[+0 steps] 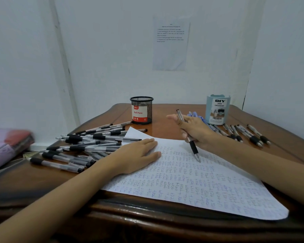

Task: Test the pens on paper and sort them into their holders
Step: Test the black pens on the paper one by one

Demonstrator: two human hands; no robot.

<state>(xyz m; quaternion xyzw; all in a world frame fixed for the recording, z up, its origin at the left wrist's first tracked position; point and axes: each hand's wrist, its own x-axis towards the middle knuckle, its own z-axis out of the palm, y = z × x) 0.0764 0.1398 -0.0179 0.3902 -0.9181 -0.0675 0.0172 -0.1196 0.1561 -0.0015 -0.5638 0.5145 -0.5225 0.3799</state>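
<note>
Grips a pen (193, 146) in the right hand (195, 130), fingers curled round it, tip down on the paper (200, 186). Presses the left hand (139, 155) flat on the paper's left edge, fingers straight. Left of the paper, a big pile of pens (81, 144) on the table (42, 181). Behind, a black mesh cup (142, 110). Far right, a blue cup (218, 109) with a row of pens (249, 135) beside it.

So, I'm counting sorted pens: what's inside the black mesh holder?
No pens stick out of the black mesh holder; its Ball Pens label hides the lower inside.
</note>
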